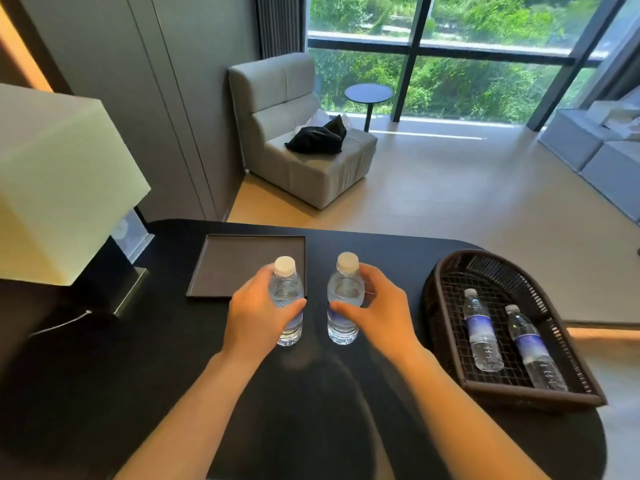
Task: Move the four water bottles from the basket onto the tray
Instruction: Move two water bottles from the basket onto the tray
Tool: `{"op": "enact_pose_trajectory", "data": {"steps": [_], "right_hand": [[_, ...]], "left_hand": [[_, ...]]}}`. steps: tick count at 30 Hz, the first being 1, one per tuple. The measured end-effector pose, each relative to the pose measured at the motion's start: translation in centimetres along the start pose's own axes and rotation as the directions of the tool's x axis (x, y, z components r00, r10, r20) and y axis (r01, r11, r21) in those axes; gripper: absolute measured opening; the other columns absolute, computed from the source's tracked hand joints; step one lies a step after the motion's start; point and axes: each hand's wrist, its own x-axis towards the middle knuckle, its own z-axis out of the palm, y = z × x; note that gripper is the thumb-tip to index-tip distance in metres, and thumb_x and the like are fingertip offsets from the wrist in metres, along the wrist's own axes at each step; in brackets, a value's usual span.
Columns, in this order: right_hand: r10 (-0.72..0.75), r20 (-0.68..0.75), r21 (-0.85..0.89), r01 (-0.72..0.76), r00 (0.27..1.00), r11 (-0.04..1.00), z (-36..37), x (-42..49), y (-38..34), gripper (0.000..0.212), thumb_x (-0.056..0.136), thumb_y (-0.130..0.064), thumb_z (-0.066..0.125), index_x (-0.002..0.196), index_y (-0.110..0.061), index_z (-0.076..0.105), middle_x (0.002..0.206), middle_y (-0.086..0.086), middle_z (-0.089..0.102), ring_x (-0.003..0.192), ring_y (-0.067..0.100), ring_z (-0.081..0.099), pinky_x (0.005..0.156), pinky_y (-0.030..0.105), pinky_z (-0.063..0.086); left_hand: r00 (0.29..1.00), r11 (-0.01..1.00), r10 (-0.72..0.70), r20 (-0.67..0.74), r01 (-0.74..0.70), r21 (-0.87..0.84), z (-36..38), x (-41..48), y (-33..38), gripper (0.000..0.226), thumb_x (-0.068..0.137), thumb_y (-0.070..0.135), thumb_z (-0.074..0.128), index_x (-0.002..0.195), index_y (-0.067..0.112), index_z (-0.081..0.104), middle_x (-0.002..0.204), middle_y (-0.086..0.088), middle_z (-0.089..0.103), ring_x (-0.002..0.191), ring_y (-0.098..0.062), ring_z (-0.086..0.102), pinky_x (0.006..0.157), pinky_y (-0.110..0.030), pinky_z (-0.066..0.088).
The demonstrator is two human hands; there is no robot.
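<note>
**Two bottles in hand, two still lying in the basket**

Left hand (258, 311) is wrapped around the left bottle (287, 303) — thumb across the front at label height, fingers curled behind the shoulder, grip closed on it. Right hand (375, 308) does the same on the right bottle (343, 299), thumb pressed at the label, fingers round the far side. Both bottles are upright, white caps on, clear with a blue label band, near each other with a gap between. Whether their bases touch the black tabletop (104, 393) or sit just above it, I cannot tell (a faint reflection shows below them).

Tray (221, 258) — dark, flat, rectangular with a low rim — lies on the table just beyond the left hand; nothing rests on its visible surface. The left bottle overlaps its near right corner in view, but it looks to be nearer the camera than the tray, not on it.

Wicker basket (446, 282), dark brown with a wire-mesh floor, sits at the table's right end, well apart from the tray. Inside: two basket bottles (481, 337) lying on their sides, side by side, caps pointing away from the person, the right one closer to the near rim.

Lamp (59, 188) with a pale square shade stands at the table's left. Grey armchair (304, 157) behind, a black bag on its seat.
</note>
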Motion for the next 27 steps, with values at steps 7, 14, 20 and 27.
{"op": "enact_pose_trajectory", "data": {"steps": [7,14,20,27], "right_hand": [[0.043,0.010,0.006,-0.043,0.999,0.999,13.0,8.7,-3.0,0.066,0.073,-0.028,0.093,0.127,-0.037,0.057,0.121,-0.017,0.069,0.110,0.009,0.066,0.096,0.036,0.057],[0.075,-0.010,-0.055,-0.075,0.997,0.996,23.5,17.3,-2.7,0.067,0.074,-0.034,0.092,0.129,-0.041,0.055,0.115,-0.024,0.064,0.105,0.004,0.062,0.092,0.029,0.054],[0.108,-0.011,-0.061,-0.108,0.994,0.992,29.3,22.8,-0.6,0.069,0.074,-0.029,0.092,0.126,-0.047,0.051,0.107,-0.036,0.058,0.097,-0.007,0.060,0.091,0.026,0.053],[0.107,-0.010,-0.066,-0.108,0.994,0.992,33.4,26.8,1.9,0.069,0.074,-0.026,0.093,0.132,-0.031,0.055,0.122,-0.011,0.067,0.110,0.009,0.062,0.095,0.037,0.057]], "left_hand": [[0.993,0.989,-0.110,-0.045,0.114,0.097,-7.6,8.9,-9.2,0.067,0.072,0.036,0.091,0.131,0.022,0.061,0.114,0.003,0.070,0.104,-0.018,0.067,0.084,-0.044,0.058],[0.992,0.983,-0.121,-0.040,0.126,0.136,-9.4,18.4,-18.7,0.069,0.073,0.034,0.091,0.133,0.021,0.059,0.121,0.000,0.068,0.112,-0.020,0.064,0.091,-0.043,0.058],[0.989,0.986,-0.138,-0.047,0.141,0.089,-6.9,23.8,-24.7,0.069,0.074,0.034,0.090,0.133,0.025,0.056,0.124,0.002,0.067,0.116,-0.019,0.063,0.092,-0.036,0.057],[0.986,0.984,-0.150,-0.069,0.156,0.088,-4.1,27.1,-29.1,0.067,0.076,0.032,0.090,0.133,0.022,0.057,0.123,-0.001,0.067,0.114,-0.019,0.064,0.087,-0.027,0.053]]}}
